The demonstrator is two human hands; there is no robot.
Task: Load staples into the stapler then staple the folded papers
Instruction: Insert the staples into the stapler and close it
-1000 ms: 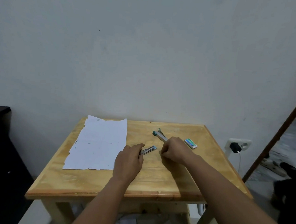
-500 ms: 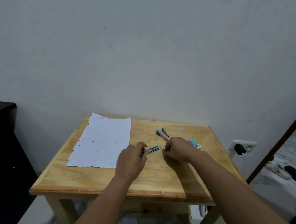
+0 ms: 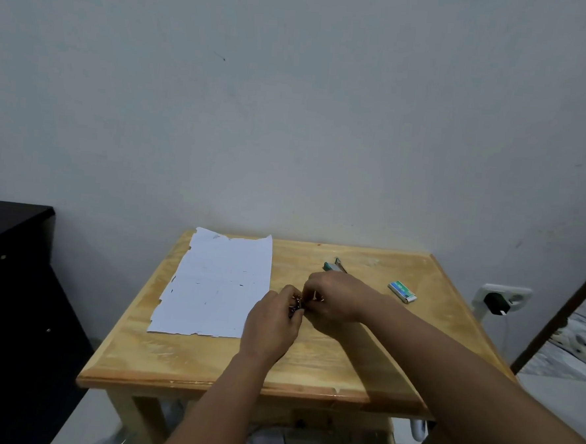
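Moved: right hand (image 3: 334, 301) now meets left hand (image 3: 273, 318) at worktop (image 3: 310, 370) centre, both sets of fingers pinching the small stapler (image 3: 296, 306), seemingly for loading; papers (image 3: 215, 285) at 10 o'clock.

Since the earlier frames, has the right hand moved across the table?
Yes. The right hand has shifted toward the papers, away from the staple box, and now meets the left hand over the small metal piece.
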